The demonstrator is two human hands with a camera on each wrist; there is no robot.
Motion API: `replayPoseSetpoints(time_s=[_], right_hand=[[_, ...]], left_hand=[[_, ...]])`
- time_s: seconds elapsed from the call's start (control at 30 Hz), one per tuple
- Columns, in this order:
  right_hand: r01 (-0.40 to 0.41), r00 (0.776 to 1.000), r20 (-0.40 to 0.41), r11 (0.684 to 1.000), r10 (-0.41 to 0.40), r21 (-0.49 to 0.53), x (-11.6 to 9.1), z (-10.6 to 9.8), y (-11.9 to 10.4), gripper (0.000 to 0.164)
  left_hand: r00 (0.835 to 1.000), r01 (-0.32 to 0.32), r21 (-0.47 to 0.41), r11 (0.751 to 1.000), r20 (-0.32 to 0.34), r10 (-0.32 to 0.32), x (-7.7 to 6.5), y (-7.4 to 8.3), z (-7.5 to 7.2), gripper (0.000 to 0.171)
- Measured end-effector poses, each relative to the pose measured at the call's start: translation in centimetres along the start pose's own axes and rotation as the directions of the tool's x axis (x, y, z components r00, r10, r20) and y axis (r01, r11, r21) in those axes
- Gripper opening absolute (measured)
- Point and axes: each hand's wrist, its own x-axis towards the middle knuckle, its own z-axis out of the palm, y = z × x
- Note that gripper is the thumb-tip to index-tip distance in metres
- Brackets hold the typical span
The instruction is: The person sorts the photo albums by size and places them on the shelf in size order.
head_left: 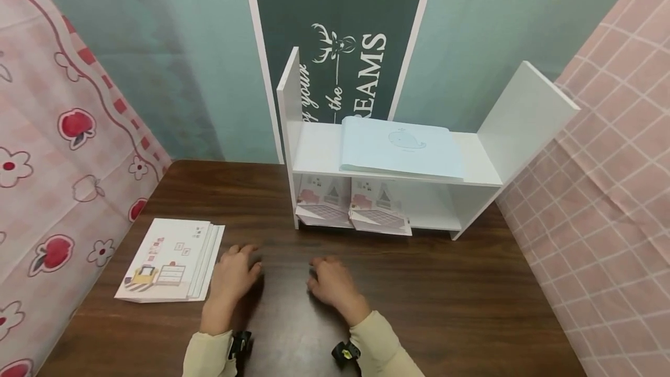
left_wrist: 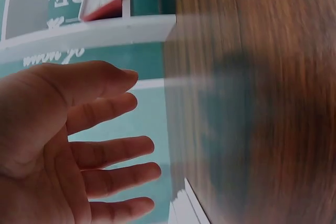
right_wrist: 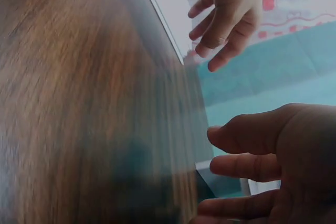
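Observation:
My left hand (head_left: 234, 274) is held over the dark wooden table, just right of a stack of white printed booklets (head_left: 163, 258). In the left wrist view its fingers (left_wrist: 113, 151) are spread and relaxed, with nothing in them. My right hand (head_left: 335, 284) hovers or rests near the table in front of the shelf; the right wrist view shows its loose fingers (right_wrist: 247, 167) holding nothing. A white shelf unit (head_left: 484, 176) stands at the back. Two piles of printed booklets (head_left: 379, 205) lean inside its lower level, and a light blue folder with a whale (head_left: 400, 145) lies on its upper board.
The wooden table (head_left: 445, 290) runs up to a green and teal backdrop (head_left: 209, 63). Pink patterned cloth (head_left: 63, 191) hangs on the left, and pink checked cloth (head_left: 607, 208) on the right. The shelf's side panels (head_left: 528, 121) rise above the upper board.

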Motion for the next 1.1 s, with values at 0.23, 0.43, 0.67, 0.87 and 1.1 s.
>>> replayPoseSetpoints(time_s=[0.23, 0.43, 0.67, 0.87, 1.1], right_hand=[[0.086, 0.996, -0.017, 0.996, -0.086, -0.013, 1.4, 1.2, -1.5, 0.031], [0.177, 0.982, -0.056, 0.983, -0.180, -0.055, 2.3, 2.2, -3.0, 0.031], [0.239, 0.965, -0.098, 0.970, -0.242, -0.043, 2.8, 3.5, -4.4, 0.032], [0.275, 0.958, -0.103, 0.960, -0.269, 0.052, 3.4, 4.6, -6.0, 0.034], [0.261, 0.965, -0.056, 0.921, -0.256, 0.288, 3.9, 5.5, -7.4, 0.031]], left_hand=[[0.997, 0.079, -0.020, 0.997, -0.023, -0.080, 0.1, -1.9, -0.9, 0.038], [0.993, 0.119, -0.015, 0.993, -0.016, -0.119, -0.3, -3.7, -2.2, 0.039], [0.986, 0.164, -0.039, 0.986, -0.016, -0.165, -0.8, -5.5, -2.7, 0.040], [0.981, 0.189, -0.046, 0.981, -0.032, -0.191, -0.9, -6.8, -3.2, 0.039], [0.973, 0.215, -0.041, 0.976, -0.074, -0.218, -0.9, -7.9, -3.6, 0.038]])
